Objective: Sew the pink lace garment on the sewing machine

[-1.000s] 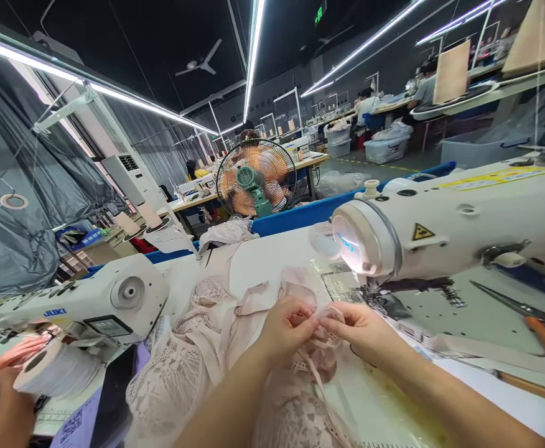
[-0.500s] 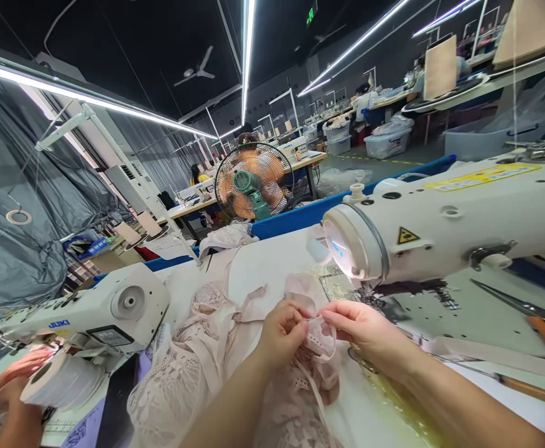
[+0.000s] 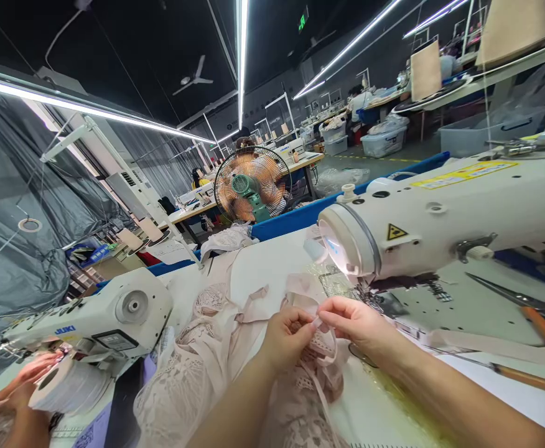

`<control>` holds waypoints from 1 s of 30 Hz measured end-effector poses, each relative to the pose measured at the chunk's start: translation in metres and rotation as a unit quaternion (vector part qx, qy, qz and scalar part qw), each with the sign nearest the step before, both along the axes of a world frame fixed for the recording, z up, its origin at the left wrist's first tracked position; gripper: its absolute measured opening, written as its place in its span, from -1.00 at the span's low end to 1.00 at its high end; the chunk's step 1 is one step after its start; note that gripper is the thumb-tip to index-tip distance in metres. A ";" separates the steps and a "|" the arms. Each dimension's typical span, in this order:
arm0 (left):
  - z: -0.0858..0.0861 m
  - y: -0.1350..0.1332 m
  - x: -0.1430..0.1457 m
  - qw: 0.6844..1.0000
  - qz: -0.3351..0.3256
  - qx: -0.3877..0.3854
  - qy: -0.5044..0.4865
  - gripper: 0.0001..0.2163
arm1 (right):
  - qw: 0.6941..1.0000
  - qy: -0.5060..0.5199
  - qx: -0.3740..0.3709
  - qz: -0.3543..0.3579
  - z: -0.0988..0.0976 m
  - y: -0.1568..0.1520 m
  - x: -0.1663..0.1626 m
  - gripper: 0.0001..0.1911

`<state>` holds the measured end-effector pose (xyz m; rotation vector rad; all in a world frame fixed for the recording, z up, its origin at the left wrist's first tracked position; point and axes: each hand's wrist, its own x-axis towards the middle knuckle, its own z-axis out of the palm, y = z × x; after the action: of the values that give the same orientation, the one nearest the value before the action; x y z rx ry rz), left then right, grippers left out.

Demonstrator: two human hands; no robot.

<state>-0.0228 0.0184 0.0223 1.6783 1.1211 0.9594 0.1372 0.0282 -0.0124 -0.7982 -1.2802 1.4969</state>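
My left hand pinches the edge of a pale pink lace garment between thumb and fingers. Close beside it, my right hand is closed on a small pale strip at the same edge, its fingertips almost meeting the left ones. Below my hands the garment's narrow straps and scalloped lace hang down over the white table. More lace pieces in the same pink lie heaped to the left. The lit head of a white sewing machine stands just beyond my right hand.
Scissors with orange handles and a wooden-handled tool lie at right. A second sewing machine, a white tape roll and a co-worker's hands are at left. A fan stands behind the blue edge.
My fingertips have shifted slightly at the garment's edge, and the small strip between them shows more clearly. The view has turned a little; the heaped lace looks unchanged.
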 end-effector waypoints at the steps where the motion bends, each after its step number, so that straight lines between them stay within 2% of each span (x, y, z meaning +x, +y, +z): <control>1: 0.000 0.000 0.000 1.000 0.001 -0.013 -0.007 -0.78 | 1.000 -0.007 0.005 -0.004 0.000 0.000 0.000 -0.65; 5: -0.003 0.002 0.000 0.999 0.005 -0.041 -0.034 -0.75 | 0.998 -0.049 0.040 -0.029 -0.003 0.004 0.001 -0.67; 9: -0.004 0.002 0.002 0.997 0.046 -0.053 -0.038 -0.76 | 0.984 -0.098 0.092 -0.114 0.002 0.000 0.006 -0.75; 12: -0.003 0.000 0.003 0.997 0.058 -0.052 -0.030 -0.79 | 0.951 -0.156 0.208 -0.167 0.011 -0.010 0.007 -0.81; 15: -0.001 -0.002 0.004 0.999 0.037 -0.031 -0.020 -0.85 | 0.905 -0.239 0.323 -0.141 0.015 -0.015 0.005 -0.78; 17: 0.000 -0.003 0.005 0.999 0.031 -0.024 -0.014 -0.89 | 0.902 -0.260 0.314 -0.143 0.014 -0.012 0.005 -0.76; 21: 0.000 -0.002 0.005 0.998 0.058 -0.022 -0.011 -0.89 | 0.910 -0.259 0.244 -0.214 0.013 -0.004 0.009 -0.73; 23: -0.001 -0.001 0.003 0.998 0.064 -0.014 -0.015 -0.87 | 0.912 -0.280 0.223 -0.201 0.015 -0.009 0.006 -0.68; 26: -0.001 0.002 0.000 0.997 0.068 0.007 -0.024 -0.87 | 0.907 -0.354 0.183 -0.135 0.019 -0.024 -0.007 -0.60; 28: 0.001 0.004 -0.003 0.997 0.066 0.023 -0.030 -0.86 | 0.908 -0.371 0.150 -0.125 0.021 -0.033 -0.019 -0.63; 30: 0.004 0.005 -0.006 0.997 0.056 0.039 -0.038 -0.84 | 0.919 -0.348 0.121 -0.143 0.022 -0.037 -0.028 -0.72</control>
<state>-0.0288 0.0235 0.0261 1.6408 1.1503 1.1422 0.1094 -0.0090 0.0100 -1.3501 -1.7276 0.8089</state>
